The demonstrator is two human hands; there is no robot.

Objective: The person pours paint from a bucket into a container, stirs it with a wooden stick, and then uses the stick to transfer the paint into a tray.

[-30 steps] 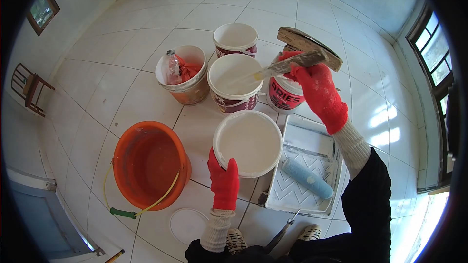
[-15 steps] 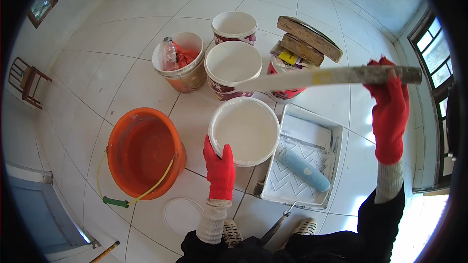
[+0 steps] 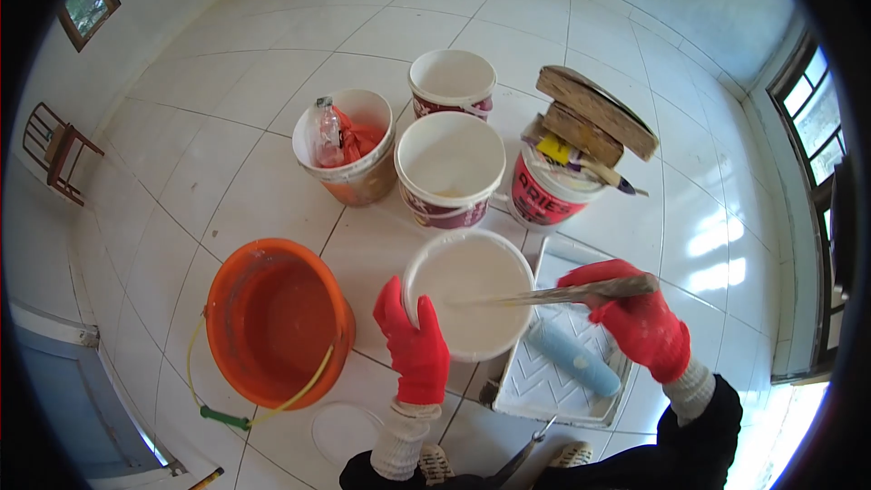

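Observation:
My left hand (image 3: 415, 349), in a red glove, grips the near left rim of a white paint bucket (image 3: 529, 316). Creamy white paint (image 3: 454, 272) fills the bucket. In my right hand (image 3: 642, 319), also red-gloved, is a wooden stirring stick (image 3: 544, 296) held near its thick end. The stick slants down to the left across the rim, and its far end dips into the paint. Below my right hand lies a blue paint roller (image 3: 573, 358) in a white paint tray (image 3: 544, 406), just right of the bucket.
An orange bucket (image 3: 337, 308) with a yellow handle stands at left, near a round white lid (image 3: 347, 431) on the floor. Behind are white buckets (image 3: 452, 204), one holding a plastic bottle (image 3: 327, 132). Wooden blocks (image 3: 594, 113) and a brush (image 3: 610, 175) lie on a red-labelled pail (image 3: 544, 195).
My right hand has come down and left, bringing the stick from mid-air into the paint. My left hand stays on the bucket rim. The camera view has shifted slightly.

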